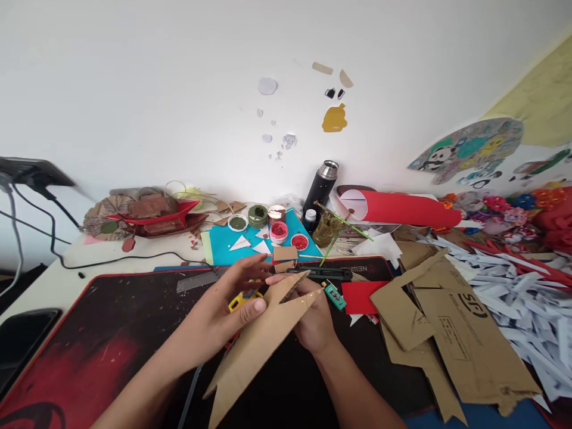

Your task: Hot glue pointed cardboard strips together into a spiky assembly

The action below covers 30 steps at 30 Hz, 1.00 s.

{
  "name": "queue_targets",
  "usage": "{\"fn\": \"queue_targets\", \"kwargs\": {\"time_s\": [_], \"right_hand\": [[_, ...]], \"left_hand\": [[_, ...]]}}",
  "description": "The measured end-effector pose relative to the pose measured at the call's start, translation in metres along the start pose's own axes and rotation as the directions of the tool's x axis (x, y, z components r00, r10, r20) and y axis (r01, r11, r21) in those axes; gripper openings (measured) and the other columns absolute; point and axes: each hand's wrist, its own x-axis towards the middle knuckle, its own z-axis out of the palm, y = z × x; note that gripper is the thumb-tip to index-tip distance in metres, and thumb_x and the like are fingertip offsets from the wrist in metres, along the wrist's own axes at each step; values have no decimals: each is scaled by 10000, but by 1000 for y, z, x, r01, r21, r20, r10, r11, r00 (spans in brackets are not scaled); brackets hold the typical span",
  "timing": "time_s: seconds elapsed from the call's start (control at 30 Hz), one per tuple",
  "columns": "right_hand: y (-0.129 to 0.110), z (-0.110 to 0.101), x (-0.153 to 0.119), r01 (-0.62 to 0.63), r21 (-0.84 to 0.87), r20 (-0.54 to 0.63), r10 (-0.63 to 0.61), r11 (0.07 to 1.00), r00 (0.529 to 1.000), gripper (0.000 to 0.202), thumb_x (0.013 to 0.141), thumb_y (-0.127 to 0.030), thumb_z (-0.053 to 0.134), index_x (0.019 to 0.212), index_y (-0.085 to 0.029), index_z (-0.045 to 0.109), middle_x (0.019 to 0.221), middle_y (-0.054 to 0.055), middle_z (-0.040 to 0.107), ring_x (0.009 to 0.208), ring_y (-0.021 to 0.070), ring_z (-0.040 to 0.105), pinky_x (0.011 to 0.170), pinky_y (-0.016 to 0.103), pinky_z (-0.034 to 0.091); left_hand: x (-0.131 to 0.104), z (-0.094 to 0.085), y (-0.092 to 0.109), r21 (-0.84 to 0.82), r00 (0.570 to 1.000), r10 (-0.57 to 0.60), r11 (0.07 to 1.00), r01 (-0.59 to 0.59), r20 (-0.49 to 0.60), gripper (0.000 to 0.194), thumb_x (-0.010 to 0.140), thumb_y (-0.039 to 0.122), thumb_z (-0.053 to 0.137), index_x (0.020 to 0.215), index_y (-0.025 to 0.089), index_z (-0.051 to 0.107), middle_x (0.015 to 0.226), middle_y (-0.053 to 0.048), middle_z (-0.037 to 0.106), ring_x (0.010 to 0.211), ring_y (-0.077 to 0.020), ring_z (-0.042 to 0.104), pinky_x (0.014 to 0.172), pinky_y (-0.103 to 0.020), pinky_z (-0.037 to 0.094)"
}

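A long cardboard piece [257, 348] with notched, pointed ends slants across the middle, above the dark mat. My left hand [235, 301] rests its thumb on the face of this piece, with its other fingers raised and spread toward the far side. My right hand [313, 319] holds the cardboard from beneath near its upper notch; most of its fingers are hidden behind the piece. Just past my left thumb, a yellow object [241, 300] shows in part. A black cutter-like tool [324, 273] lies beyond my hands, and a green item [335, 296] is right of them.
Paint jars [258, 216] stand on blue paper [218, 244] at the back, beside a black flask [319, 187]. Cardboard sheets [473, 345] and heaped white paper strips [522, 310] cover the right. A red boat model [152, 217] sits back left; a ruler [196, 281] lies nearer.
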Motion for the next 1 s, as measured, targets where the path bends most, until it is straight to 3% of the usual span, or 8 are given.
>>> {"fn": "queue_targets", "kwargs": {"time_s": [0.07, 0.13, 0.27, 0.43, 0.63, 0.8, 1.0], "right_hand": [[-2, 3, 3, -91, 108, 80, 83, 990, 993, 331, 788, -501, 819, 964, -222, 846, 833, 57, 769, 625, 190, 642, 551, 285, 504], [-7, 7, 6, -99, 143, 115, 83, 985, 990, 310, 735, -473, 848, 916, -221, 835, 804, 45, 765, 652, 197, 652, 595, 293, 527], [-14, 13, 9, -17, 102, 47, 12, 995, 999, 229, 734, -441, 823, 840, -238, 811, 841, 44, 788, 770, 235, 706, 730, 341, 583], [-6, 14, 10, -16, 76, -45, 19, 997, 999, 270, 725, -420, 826, 929, -243, 819, 909, 54, 810, 865, 271, 735, 786, 375, 603], [10, 9, 14, -47, 203, -131, 75, 978, 988, 339, 751, -468, 863, 966, -215, 794, 825, 28, 764, 690, 189, 657, 608, 276, 532], [13, 4, 13, -137, 246, -177, 183, 960, 967, 550, 745, -719, 840, 825, -191, 708, 556, -61, 503, 437, 85, 340, 383, 203, 241], [12, 3, 13, -142, 285, -117, 181, 948, 977, 610, 746, -781, 810, 789, -193, 657, 559, -53, 510, 422, 80, 358, 365, 200, 230]], "left_hand": [[4, 1, -3, -161, 984, -109, 978, 131, 140, 572, 1059, 511, 628, 1585, 317, 513, 1503, -170, 675, 1331, -314, 701, 1013, -428, 642], [7, 4, -3, -232, 966, -167, 949, 212, 198, 600, 1026, 565, 661, 1556, 301, 563, 1498, -166, 682, 1342, -322, 691, 1038, -448, 626], [10, 13, -2, -280, 968, -185, 932, 228, 172, 552, 989, 602, 694, 1452, 303, 676, 1436, -129, 727, 1282, -317, 714, 1074, -485, 598], [12, 17, -2, -268, 965, -233, 928, 257, 117, 476, 969, 587, 716, 1315, 262, 759, 1326, -116, 778, 1199, -319, 731, 1053, -470, 590], [14, 15, -5, -346, 952, -300, 887, 304, 68, 429, 899, 560, 811, 1121, 199, 740, 1147, -96, 793, 1043, -261, 733, 932, -378, 579], [17, 14, -14, -503, 936, -351, 804, 316, 26, 437, 828, 550, 881, 1017, 208, 684, 1022, -72, 799, 945, -243, 743, 866, -357, 574], [17, 13, -15, -516, 926, -367, 779, 355, 83, 457, 813, 556, 893, 1011, 206, 676, 1020, -71, 804, 965, -255, 757, 864, -358, 568]]}}
